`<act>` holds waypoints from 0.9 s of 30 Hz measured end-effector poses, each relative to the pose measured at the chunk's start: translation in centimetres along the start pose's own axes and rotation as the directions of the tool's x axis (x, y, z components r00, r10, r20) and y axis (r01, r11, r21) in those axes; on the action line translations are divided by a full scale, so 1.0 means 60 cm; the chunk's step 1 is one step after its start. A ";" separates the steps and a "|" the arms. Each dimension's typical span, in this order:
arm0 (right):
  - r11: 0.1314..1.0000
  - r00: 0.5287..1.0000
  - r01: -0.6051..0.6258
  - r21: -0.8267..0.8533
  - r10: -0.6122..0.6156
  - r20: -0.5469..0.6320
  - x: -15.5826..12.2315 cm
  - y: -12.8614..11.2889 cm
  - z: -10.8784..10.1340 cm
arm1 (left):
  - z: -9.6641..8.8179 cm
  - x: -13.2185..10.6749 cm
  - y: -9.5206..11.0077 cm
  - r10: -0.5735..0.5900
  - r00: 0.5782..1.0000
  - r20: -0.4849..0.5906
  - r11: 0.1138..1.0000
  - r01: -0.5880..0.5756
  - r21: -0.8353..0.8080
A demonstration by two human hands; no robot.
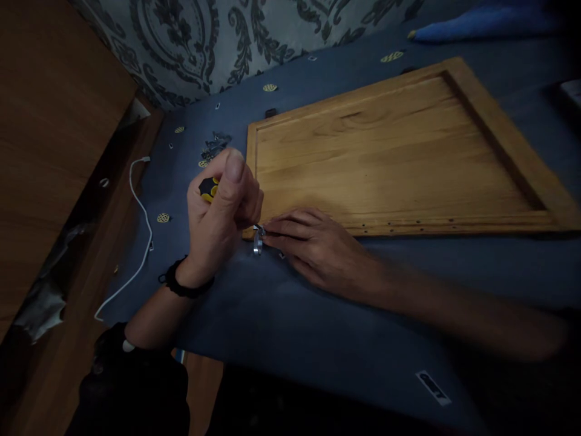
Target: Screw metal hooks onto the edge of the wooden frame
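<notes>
My left hand [222,209] is closed round a screwdriver with a black and yellow handle [209,188], held upright at the near left corner of a wooden cabinet door [385,151]. My right hand [308,242] lies low on the blue cloth, its fingertips pinched on a small shiny metal fitting [258,237] at the door's front edge. The screwdriver's tip is hidden behind my left hand. A row of small holes runs along the door's near edge.
A blue cloth [318,327] covers the table. A small pile of metal hardware [215,144] lies beyond my left hand. A white cable [143,218] runs along the left edge. Wooden furniture [49,133] stands at the left, patterned wallpaper behind.
</notes>
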State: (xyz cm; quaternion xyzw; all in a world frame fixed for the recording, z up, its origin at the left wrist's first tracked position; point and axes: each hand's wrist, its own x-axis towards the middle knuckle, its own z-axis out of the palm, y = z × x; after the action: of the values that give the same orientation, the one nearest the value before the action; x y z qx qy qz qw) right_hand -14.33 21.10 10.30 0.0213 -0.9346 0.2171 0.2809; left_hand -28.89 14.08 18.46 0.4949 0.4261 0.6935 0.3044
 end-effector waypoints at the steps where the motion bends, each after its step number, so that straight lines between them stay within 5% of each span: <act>1: 1.000 1.000 0.001 -0.001 -0.001 -0.006 0.000 0.000 0.001 | 0.001 -0.001 0.001 -0.004 1.000 0.001 1.000 0.004 0.005; 13: 0.999 0.998 0.042 -0.029 -0.043 -0.052 0.001 -0.001 0.001 | -0.022 0.005 0.007 -0.121 0.971 0.206 0.992 0.122 0.006; 27: 1.000 0.999 0.006 -0.027 -0.007 -0.031 0.000 -0.003 0.000 | -0.004 -0.006 -0.008 0.052 0.988 -0.142 0.982 -0.025 0.186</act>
State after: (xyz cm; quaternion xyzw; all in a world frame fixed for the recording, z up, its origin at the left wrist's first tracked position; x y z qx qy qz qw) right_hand -14.32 20.95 10.33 0.0173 -0.9329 0.2037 0.2964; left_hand -29.01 13.91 17.85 0.4766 0.4997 0.6915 0.2119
